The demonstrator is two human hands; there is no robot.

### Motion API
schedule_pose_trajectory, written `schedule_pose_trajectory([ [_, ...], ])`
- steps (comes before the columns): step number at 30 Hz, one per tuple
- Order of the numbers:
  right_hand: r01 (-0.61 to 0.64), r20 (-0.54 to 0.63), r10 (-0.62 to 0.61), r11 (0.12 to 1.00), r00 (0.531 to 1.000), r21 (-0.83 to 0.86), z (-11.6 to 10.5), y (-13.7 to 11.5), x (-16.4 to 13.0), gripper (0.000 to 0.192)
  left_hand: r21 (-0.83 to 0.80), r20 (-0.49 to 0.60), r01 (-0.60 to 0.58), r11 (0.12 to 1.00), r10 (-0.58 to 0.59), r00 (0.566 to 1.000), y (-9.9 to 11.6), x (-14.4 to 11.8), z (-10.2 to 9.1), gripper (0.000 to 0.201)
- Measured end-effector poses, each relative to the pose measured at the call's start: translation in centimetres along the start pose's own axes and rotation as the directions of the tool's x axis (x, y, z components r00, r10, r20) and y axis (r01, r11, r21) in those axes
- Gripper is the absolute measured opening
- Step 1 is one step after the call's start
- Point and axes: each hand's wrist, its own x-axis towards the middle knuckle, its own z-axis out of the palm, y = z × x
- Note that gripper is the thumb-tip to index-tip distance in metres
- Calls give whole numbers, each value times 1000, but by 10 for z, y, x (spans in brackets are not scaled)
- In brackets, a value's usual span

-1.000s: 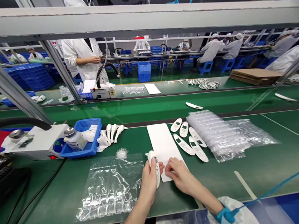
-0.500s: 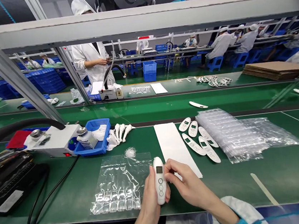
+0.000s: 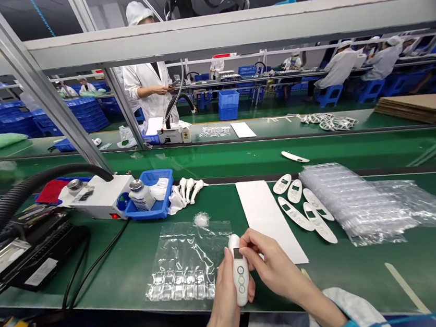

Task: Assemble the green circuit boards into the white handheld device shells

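The left hand point(image 3: 225, 288) wraps its fingers around a small white handset point(image 3: 239, 270), holding it upright above the near edge of the bench point(image 3: 371, 266) with its little screen and round buttons facing the camera. The right hand point(image 3: 271, 267) comes in from the side with its fingers pinched narrow at the top of the handset, the fingertips point(image 3: 246, 244) touching it just beside the screen.

Just behind and to the left of the hands a clear plastic bag point(image 3: 185, 261) lies flat on the bench, with a small crumpled bit of plastic point(image 3: 201, 219) at its far edge. To the right of that, a long white sheet point(image 3: 269, 219) runs from the middle of the bench toward the near edge, ending close to the right hand. Beside the sheet lie several white face plates point(image 3: 301, 206) with cut-out windows, and next to them a stack of clear blister trays point(image 3: 348, 201) reaching toward the right end of the bench.

Toward the far left edge stands a blue tray point(image 3: 156, 208) with a bottle point(image 3: 140, 193) in it, a row of white handle parts point(image 3: 187, 190) just beside it, and a white machine point(image 3: 99, 195) with a black hose point(image 3: 20, 194). Beyond the bench, a person in a white coat point(image 3: 150, 87) stands at the next line.
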Motion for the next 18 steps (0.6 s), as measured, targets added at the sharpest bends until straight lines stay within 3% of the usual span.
schedule_pose_trajectory([
  [11,-9,-6,9,1000,1000,7,1,1,0,16,11,-19,-5,1000,5,1000,0,-1,0,54],
  [18,-21,-31,21,1000,999,5,5,2,-2,17,143,-7,-69,987,71,997,-1,-4,2,50],
])
